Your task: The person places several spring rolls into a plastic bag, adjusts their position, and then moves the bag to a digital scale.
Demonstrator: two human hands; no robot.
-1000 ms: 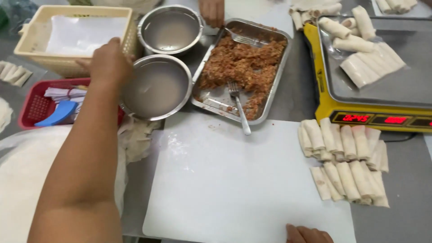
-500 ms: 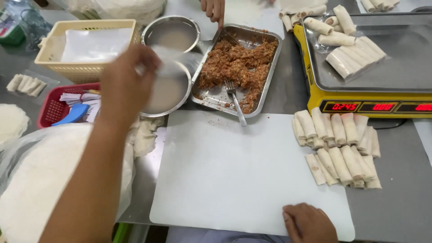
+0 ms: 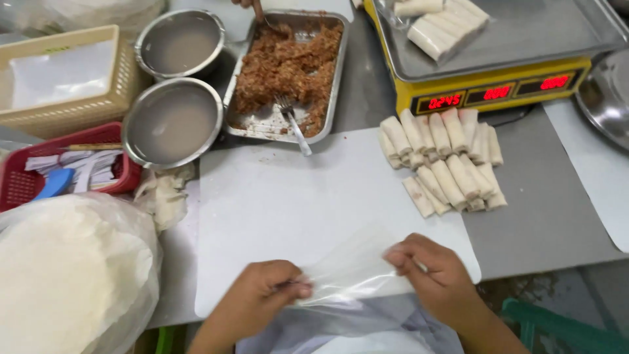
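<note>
Hands first, at the bottom of the frame: the left hand (image 3: 262, 295) pinches one edge of a thin, translucent wrapper sheet (image 3: 350, 272) and the right hand (image 3: 436, 278) pinches the opposite edge, so each grip is clenched on the sheet, which hangs stretched between them just over the near edge of the white cutting board (image 3: 295, 210). A film this thin looks likely to tear or fold on itself, so the pull is best kept even and light, fingertips only, with the sheet lowered flat onto the board's bare middle. At lower left lies the bagged stack of round wrappers (image 3: 69, 275). Right of centre, finished rolls (image 3: 445, 164) sit piled at the board's far right corner on the bench (image 3: 537, 216). Farther up, a tray of brown filling (image 3: 288, 72) holds a fork (image 3: 291, 121), two steel bowls (image 3: 173, 121) stand to its left, and a yellow scale (image 3: 498, 65) carries more rolls at upper right.
</note>
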